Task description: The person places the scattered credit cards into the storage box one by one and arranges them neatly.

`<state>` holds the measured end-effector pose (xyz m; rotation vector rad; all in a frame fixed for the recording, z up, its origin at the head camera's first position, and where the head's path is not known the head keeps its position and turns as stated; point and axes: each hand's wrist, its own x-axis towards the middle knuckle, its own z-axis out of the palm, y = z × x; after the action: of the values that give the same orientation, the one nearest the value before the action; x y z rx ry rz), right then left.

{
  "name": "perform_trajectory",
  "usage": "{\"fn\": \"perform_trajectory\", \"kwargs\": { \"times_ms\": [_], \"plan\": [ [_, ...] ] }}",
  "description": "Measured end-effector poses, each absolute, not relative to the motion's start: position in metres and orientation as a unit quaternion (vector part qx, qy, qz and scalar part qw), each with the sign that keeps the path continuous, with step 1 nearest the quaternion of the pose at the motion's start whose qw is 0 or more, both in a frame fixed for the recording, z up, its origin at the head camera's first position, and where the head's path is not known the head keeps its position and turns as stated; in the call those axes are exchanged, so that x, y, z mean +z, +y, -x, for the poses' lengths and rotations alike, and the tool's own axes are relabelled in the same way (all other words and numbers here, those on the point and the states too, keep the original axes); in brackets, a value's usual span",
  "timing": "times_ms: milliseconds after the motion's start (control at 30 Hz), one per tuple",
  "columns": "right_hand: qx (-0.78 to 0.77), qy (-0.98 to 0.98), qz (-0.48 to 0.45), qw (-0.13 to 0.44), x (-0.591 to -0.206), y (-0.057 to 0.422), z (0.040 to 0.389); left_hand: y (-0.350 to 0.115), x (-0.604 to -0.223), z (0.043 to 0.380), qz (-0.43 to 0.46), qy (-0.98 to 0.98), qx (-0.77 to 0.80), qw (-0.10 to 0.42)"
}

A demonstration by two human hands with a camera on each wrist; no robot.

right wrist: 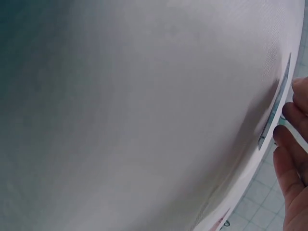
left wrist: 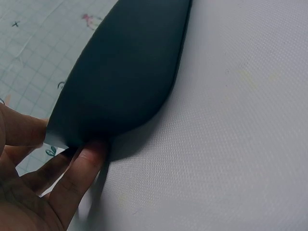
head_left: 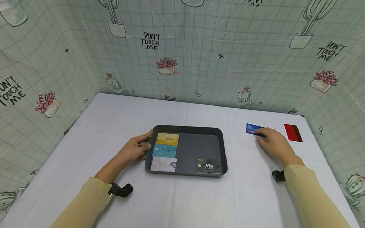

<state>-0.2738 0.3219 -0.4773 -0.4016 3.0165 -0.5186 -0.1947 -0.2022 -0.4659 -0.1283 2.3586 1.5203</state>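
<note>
My left hand [head_left: 133, 147] holds the left edge of a dark grey tray [head_left: 188, 129], with fingertips at its wall. The left wrist view shows the thumb and fingers [left wrist: 79, 178] against the tray's corner [left wrist: 127, 108]. My right hand [head_left: 274, 144] reaches over the right end of a blue card [head_left: 252, 128] lying flat on the table. In the right wrist view, its fingertips are close to the card [right wrist: 274, 115]; whether they touch it I cannot tell. Inside the tray, a yellow card [head_left: 167, 139], a teal card [head_left: 164, 150] and a white card [head_left: 163, 164] line the left side.
A dark see-through card [head_left: 209, 166] marked Vip sits in the tray's lower right corner. Beyond my right hand lies a red card [head_left: 293, 132] with a dark stripe, near the right table edge. Patterned cloth [head_left: 202, 52] surrounds the white table [head_left: 192, 205].
</note>
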Motion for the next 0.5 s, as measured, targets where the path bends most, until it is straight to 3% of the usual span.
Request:
{"fn": "perform_trajectory", "kwargs": {
  "times_ms": [500],
  "plan": [
    [-0.156, 0.979, 0.126, 0.030, -0.4824, 0.3251, 0.2812, -0.2051, -0.4681, 0.1998, 0.045, 0.828, 0.532, 0.170]
  ]
}}
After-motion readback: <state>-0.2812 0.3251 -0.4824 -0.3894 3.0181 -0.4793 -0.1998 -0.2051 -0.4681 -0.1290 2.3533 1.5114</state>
